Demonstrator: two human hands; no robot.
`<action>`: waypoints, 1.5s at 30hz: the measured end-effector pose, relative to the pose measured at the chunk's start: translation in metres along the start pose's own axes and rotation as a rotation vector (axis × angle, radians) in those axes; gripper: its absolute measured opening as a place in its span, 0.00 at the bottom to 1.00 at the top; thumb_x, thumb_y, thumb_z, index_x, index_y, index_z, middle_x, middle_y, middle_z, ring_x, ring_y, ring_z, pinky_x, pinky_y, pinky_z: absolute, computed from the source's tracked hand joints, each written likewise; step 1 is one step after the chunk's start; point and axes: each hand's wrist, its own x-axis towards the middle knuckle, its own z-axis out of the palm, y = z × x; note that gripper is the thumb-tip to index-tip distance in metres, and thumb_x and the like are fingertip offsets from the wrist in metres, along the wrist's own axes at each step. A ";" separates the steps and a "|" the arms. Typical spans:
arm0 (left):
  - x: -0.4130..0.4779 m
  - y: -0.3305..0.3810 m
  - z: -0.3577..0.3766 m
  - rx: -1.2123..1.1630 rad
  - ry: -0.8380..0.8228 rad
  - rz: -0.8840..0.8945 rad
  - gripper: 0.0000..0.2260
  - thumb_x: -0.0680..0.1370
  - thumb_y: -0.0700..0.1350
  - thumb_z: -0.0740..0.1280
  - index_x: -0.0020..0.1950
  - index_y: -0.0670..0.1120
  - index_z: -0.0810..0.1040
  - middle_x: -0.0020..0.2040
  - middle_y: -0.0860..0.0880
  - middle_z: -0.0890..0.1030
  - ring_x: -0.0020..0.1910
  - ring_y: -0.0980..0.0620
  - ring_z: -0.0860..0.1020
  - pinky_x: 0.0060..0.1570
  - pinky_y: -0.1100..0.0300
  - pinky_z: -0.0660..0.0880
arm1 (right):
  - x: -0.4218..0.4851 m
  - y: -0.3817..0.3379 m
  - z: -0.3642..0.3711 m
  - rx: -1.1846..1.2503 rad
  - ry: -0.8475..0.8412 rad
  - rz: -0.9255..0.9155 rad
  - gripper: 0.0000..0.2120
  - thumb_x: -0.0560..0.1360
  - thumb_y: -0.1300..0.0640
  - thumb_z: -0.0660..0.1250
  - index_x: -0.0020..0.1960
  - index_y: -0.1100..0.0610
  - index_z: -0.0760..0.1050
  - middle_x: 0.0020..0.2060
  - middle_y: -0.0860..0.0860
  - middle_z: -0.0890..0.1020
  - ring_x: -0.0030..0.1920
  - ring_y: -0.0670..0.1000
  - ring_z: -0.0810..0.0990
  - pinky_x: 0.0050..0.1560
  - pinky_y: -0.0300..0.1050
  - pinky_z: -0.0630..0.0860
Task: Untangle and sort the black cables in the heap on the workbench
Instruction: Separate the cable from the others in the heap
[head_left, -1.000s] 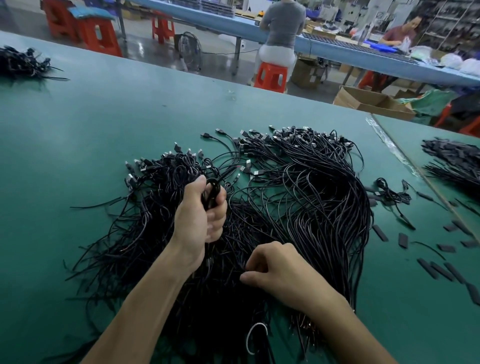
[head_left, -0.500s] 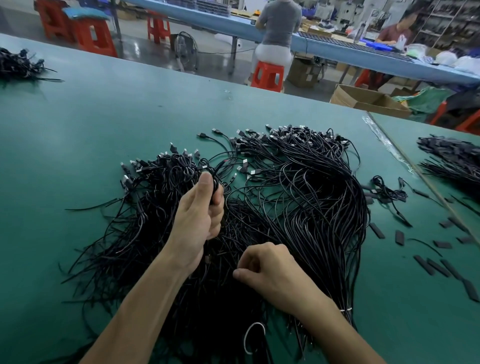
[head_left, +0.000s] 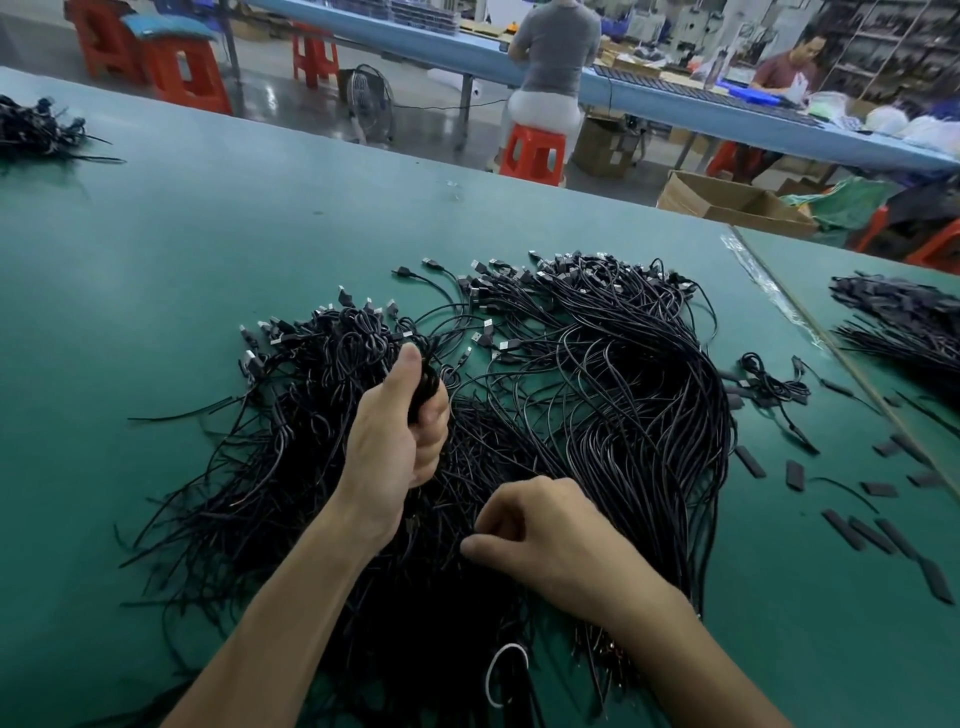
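The left hand (head_left: 400, 431) is clenched round a bunch of cables (head_left: 427, 387) lifted from the middle of the heap of black cables (head_left: 597, 415). Just nearer than that grip the right hand (head_left: 540, 540) curls down into the heap, thumb and forefinger pinching thin strands. The heap sprawls on a green workbench (head_left: 208, 234); beyond the grip its plug ends (head_left: 571, 270) fan outward. Right of the grip short black strips (head_left: 795, 474) lie scattered on the mat, and further right a second cable pile (head_left: 898, 332) sits past a seam in the surface (a third pile (head_left: 36, 130) lies far off to the left). Well beyond the grip are orange stools (head_left: 535, 153), a floor fan (head_left: 371, 104), a cardboard box (head_left: 727, 202) and a long blue table (head_left: 675, 98) where a person in grey (head_left: 556, 47) sits.
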 end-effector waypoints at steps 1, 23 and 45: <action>0.000 0.000 0.000 0.009 0.001 0.011 0.24 0.79 0.62 0.55 0.28 0.52 0.70 0.24 0.56 0.61 0.21 0.57 0.54 0.19 0.66 0.54 | 0.000 0.000 0.004 -0.003 -0.002 -0.003 0.11 0.73 0.42 0.72 0.46 0.49 0.82 0.37 0.43 0.82 0.40 0.43 0.80 0.45 0.49 0.81; -0.007 0.001 0.003 0.065 -0.429 -0.045 0.18 0.73 0.56 0.57 0.32 0.49 0.80 0.21 0.56 0.63 0.19 0.57 0.57 0.23 0.70 0.56 | -0.002 -0.023 -0.036 0.604 0.480 -0.328 0.04 0.77 0.59 0.71 0.44 0.51 0.80 0.34 0.49 0.80 0.32 0.49 0.74 0.33 0.42 0.72; -0.009 -0.005 0.018 0.156 -0.105 0.292 0.15 0.84 0.51 0.57 0.42 0.53 0.79 0.37 0.54 0.75 0.31 0.61 0.72 0.28 0.69 0.70 | -0.004 -0.026 -0.040 0.685 0.224 0.027 0.07 0.79 0.50 0.67 0.49 0.52 0.79 0.37 0.49 0.85 0.34 0.47 0.83 0.31 0.35 0.72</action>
